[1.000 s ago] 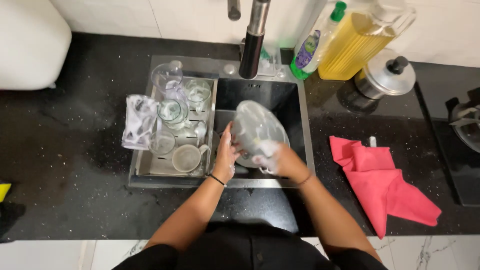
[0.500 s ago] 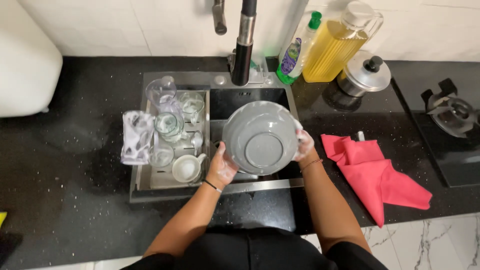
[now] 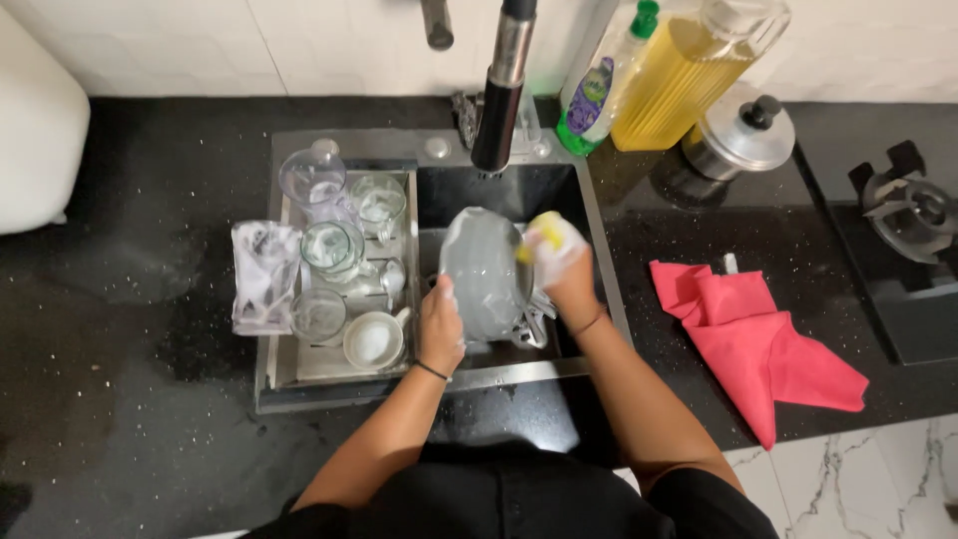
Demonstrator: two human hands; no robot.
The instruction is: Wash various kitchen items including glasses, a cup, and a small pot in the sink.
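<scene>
Tipped on edge since a moment ago, the grey plate (image 3: 482, 274) is held by the left hand (image 3: 440, 329) over the sink (image 3: 559, 200), while the right hand (image 3: 561, 262), closed on a yellow sponge (image 3: 540, 232), scrubs it.

The faucet (image 3: 504, 85) top and the tall oil jug (image 3: 689, 70) are cut off by the upper edge, as is the soap bottle (image 3: 599, 85) cap, approx. The grey plate (image 3: 484, 274) hides most of the sink (image 3: 599, 260) bottom and whatever utensils lie under it; only a few metal bits show near the right hand (image 3: 564, 265), too blurred to ID. Foam covers that hand's fingers and the yellow sponge (image 3: 544, 232), the left hand (image 3: 441, 329) has its fingertips behind the plate rim, and the stove burner (image 3: 913, 210) runs off the right edge.
</scene>
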